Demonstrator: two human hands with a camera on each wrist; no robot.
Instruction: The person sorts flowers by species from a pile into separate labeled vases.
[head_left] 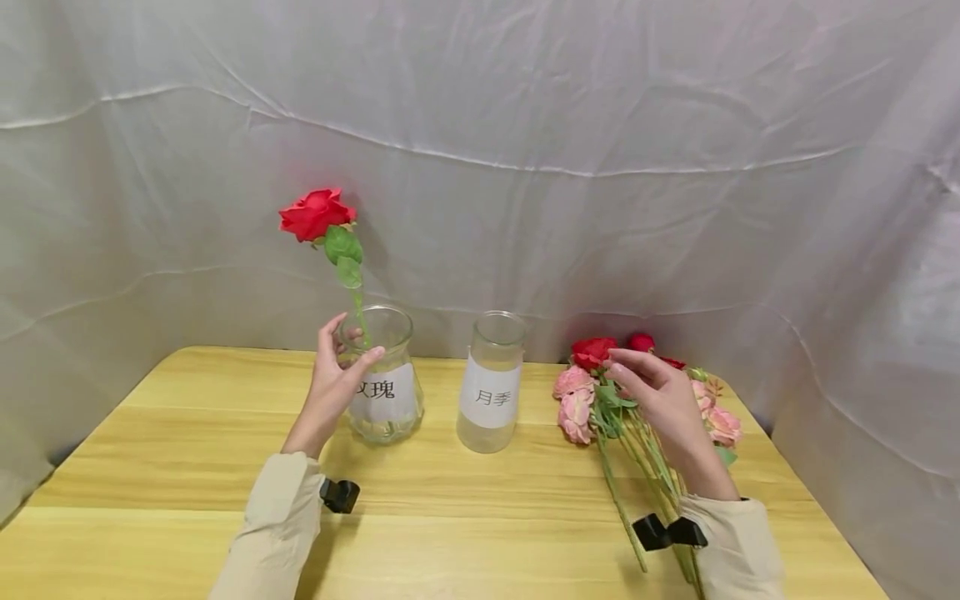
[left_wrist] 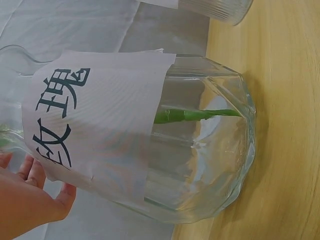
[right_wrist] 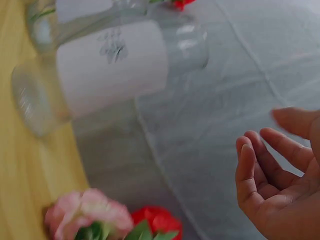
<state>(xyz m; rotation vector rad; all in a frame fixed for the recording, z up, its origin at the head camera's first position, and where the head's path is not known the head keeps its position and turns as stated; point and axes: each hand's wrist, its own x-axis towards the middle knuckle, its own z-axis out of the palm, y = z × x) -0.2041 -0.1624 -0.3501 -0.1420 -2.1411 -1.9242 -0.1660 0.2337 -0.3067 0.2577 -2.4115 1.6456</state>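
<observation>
A single red rose [head_left: 318, 215] stands in a wide glass vase [head_left: 405, 398] labelled 玫瑰. Its green stem [left_wrist: 195, 116] reaches near the base in the left wrist view. My left hand [head_left: 334, 385] holds the vase's left side at the neck, thumb in front and fingers at the side. Over a bunch of flowers on the right is my right hand [head_left: 663, 400], fingers loosely bent and holding nothing. That bunch has red roses [head_left: 592, 352] and pink flowers [head_left: 576, 415], its stems pointing toward the front. In the right wrist view, the right hand [right_wrist: 280, 185] is apart from the flowers.
Between the hands stands a narrower glass vase [head_left: 489, 396] labelled 月季, with no flower in it. The wooden table [head_left: 450, 517] ends at a grey cloth backdrop [head_left: 480, 208]. Black wrist cameras [head_left: 340, 495] sit on both sleeves.
</observation>
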